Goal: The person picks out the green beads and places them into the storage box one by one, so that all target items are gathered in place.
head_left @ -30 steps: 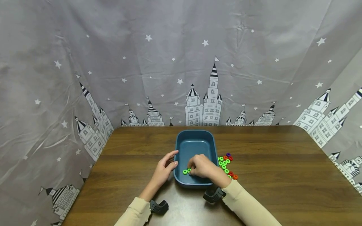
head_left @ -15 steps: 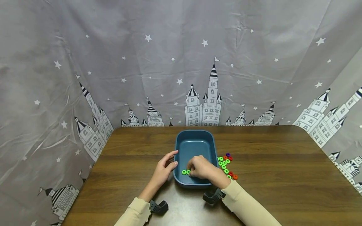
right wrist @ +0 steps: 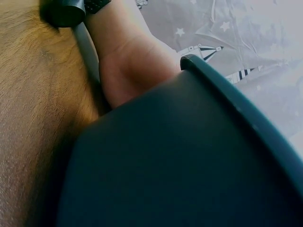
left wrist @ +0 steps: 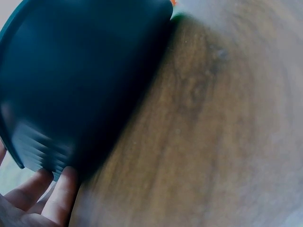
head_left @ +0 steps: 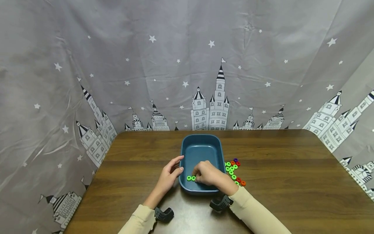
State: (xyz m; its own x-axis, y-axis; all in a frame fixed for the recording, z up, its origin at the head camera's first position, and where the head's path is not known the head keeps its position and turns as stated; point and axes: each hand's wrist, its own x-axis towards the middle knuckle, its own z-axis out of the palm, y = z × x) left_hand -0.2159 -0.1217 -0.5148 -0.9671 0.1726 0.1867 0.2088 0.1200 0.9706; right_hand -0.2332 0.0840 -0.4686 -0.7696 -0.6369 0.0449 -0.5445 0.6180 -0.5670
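A dark blue rectangular tray [head_left: 201,156] stands on the wooden table. My left hand [head_left: 170,174] touches its left wall, with fingertips [left wrist: 66,182] against the ridged outer side in the left wrist view. Inside the near part of the tray, my right hand [head_left: 208,174] reaches down with curled fingers. Its thumb and index finger are at the right one of two small green rings [head_left: 193,178], pinching it. The other green ring [head_left: 189,178] lies close to its left. Whatever sits under the palm is hidden; in the right wrist view the tray wall covers the fingers.
Right of the tray lie several loose green rings [head_left: 231,172], with red rings [head_left: 238,164], orange rings [head_left: 243,183] and a purple ring [head_left: 235,160] among them. A grey curtain [head_left: 163,71] printed with castles hangs behind the table's far edge.
The two green rings have slid slightly left along the tray floor, the right hand's fingertips moving slightly with them. The left hand and the tray stay put.
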